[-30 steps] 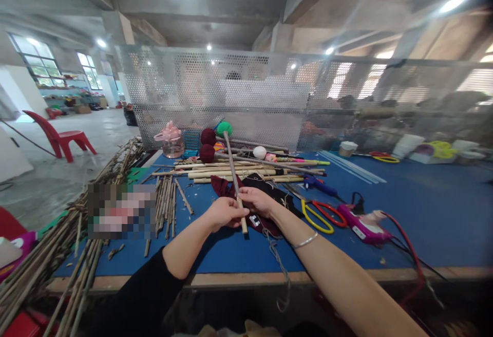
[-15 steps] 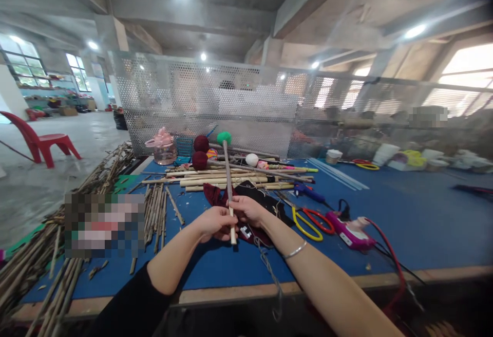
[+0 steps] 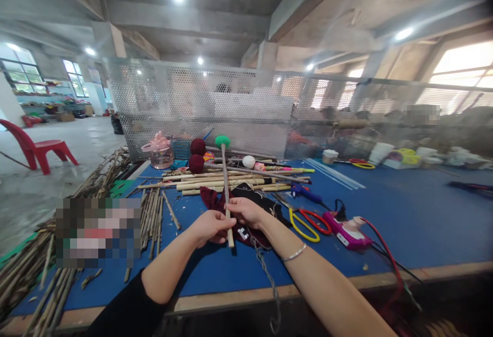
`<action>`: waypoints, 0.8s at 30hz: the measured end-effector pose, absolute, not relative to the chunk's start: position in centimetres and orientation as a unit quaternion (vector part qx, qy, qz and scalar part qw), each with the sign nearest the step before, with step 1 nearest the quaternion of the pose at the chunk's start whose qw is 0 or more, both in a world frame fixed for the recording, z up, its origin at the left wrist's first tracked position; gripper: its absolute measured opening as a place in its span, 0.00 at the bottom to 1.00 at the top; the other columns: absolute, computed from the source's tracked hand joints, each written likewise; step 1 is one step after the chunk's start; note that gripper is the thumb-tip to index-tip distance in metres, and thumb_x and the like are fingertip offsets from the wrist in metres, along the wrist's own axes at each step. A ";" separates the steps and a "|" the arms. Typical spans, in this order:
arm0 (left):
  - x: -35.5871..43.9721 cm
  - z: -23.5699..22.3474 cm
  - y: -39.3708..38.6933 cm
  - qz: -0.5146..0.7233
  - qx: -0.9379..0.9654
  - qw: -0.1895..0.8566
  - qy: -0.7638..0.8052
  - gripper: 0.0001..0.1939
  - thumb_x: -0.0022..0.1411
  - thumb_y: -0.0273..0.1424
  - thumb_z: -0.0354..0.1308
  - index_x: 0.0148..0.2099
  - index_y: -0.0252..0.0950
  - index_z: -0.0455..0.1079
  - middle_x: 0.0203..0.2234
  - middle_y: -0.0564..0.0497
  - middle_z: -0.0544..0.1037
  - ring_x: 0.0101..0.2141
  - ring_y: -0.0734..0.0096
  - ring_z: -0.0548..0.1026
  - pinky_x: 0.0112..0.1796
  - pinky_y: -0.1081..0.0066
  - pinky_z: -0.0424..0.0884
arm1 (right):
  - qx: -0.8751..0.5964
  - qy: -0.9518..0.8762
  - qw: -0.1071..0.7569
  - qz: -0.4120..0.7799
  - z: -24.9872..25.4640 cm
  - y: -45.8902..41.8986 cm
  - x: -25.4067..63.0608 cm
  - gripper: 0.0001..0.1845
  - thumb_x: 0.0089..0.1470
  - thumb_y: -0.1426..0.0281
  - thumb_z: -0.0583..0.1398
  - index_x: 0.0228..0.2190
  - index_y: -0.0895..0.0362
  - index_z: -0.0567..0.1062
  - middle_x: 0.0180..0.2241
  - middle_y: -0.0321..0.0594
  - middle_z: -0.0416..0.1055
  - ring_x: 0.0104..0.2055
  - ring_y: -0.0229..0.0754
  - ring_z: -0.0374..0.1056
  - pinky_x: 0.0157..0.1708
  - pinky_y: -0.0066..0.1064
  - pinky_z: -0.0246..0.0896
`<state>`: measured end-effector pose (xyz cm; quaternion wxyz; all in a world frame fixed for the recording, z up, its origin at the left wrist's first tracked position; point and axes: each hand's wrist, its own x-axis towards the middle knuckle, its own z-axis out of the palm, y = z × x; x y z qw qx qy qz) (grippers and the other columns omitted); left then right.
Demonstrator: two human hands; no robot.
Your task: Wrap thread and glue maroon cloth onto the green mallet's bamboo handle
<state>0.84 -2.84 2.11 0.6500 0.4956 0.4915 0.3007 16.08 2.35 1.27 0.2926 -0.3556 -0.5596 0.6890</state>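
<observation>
A wooden stick [image 3: 225, 172] with a round green head [image 3: 222, 142] at its far end points away from me over the table. My left hand [image 3: 211, 226] pinches it near its pale lower end, thumb on top. Just above, my right hand [image 3: 246, 212] has its fingers closed round the same shaft. Dark red cloth [image 3: 208, 198] and black cloth [image 3: 252, 191] lie beneath and behind the hands. A grey cord [image 3: 265, 270] hangs over the table edge below my right wrist.
Pale sticks [image 3: 200, 185] and dark red balls [image 3: 196, 164] lie behind the hands. To the right are scissors [image 3: 304, 225], a blue glue gun [image 3: 306, 192] and a magenta power strip [image 3: 348, 231] with cables. Twigs [image 3: 154, 219] cover the left side. A perforated metal screen [image 3: 250, 116] borders the back.
The green head now looks flatter and wider than before. Both hands keep their grip on the stick in nearly the same place, while the whole view has shifted slightly.
</observation>
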 end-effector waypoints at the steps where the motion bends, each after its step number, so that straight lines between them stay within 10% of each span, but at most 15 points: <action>1: 0.9 2.0 -2.8 0.312 0.503 0.635 0.496 0.23 0.36 0.44 0.67 0.24 0.32 0.61 0.14 0.55 0.69 0.15 0.82 0.66 0.19 0.79 0.62 | -0.355 -0.558 0.293 0.690 1.3 2.4 16.1 0.17 0.41 0.61 0.63 0.24 0.58 0.63 0.10 0.21 0.47 0.11 0.25 0.36 0.10 0.21 0.28; 24: 0.6 2.2 -2.6 0.325 0.475 0.700 0.423 0.16 0.43 0.36 0.65 0.31 0.30 0.68 0.23 0.49 0.74 0.22 0.78 0.71 0.25 0.78 0.66 | -0.291 -0.543 0.253 0.746 1.3 3.0 17.1 0.16 0.43 0.63 0.63 0.26 0.58 0.63 0.12 0.22 0.50 0.13 0.24 0.35 0.11 0.19 0.26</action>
